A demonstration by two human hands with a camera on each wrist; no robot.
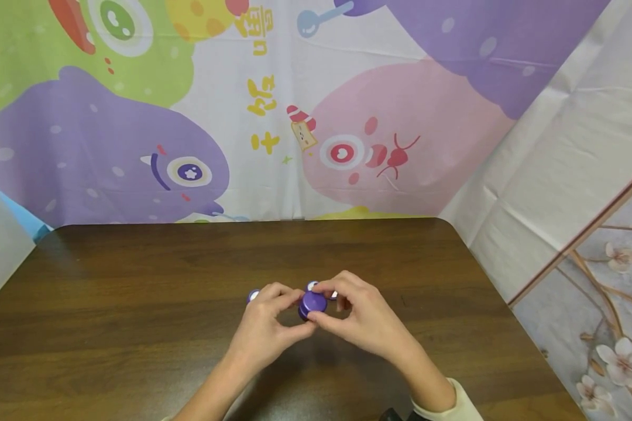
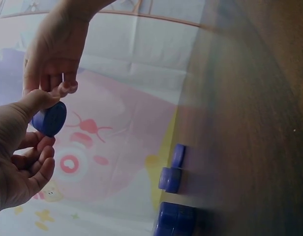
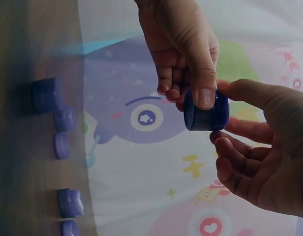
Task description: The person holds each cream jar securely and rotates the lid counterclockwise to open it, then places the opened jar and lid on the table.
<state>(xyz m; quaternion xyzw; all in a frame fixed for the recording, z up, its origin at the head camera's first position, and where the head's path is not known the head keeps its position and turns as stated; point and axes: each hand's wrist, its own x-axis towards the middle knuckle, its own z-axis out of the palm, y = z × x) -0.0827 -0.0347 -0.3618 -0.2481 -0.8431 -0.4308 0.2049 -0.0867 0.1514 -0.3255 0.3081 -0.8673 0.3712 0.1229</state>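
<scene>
A small round purple jar (image 1: 313, 302) is held above the table between both hands, its glossy top facing up in the head view. My left hand (image 1: 265, 316) pinches its lower side; the left thumb lies across the jar's body (image 3: 196, 115) in the right wrist view. With thumb and index finger, my right hand (image 1: 366, 313) grips the edge of the lid (image 3: 221, 114) from the other side. In the left wrist view the held jar (image 2: 52, 119) looks like a dark blue-purple disc between the hands.
Several more purple round containers stand on the brown table (image 1: 137, 292) behind the hands, among them a larger one (image 3: 47, 96) and a notched one (image 3: 70, 202). White shows inside one rim (image 1: 253, 295). A cartoon-printed cloth (image 1: 274, 187) hangs behind the table.
</scene>
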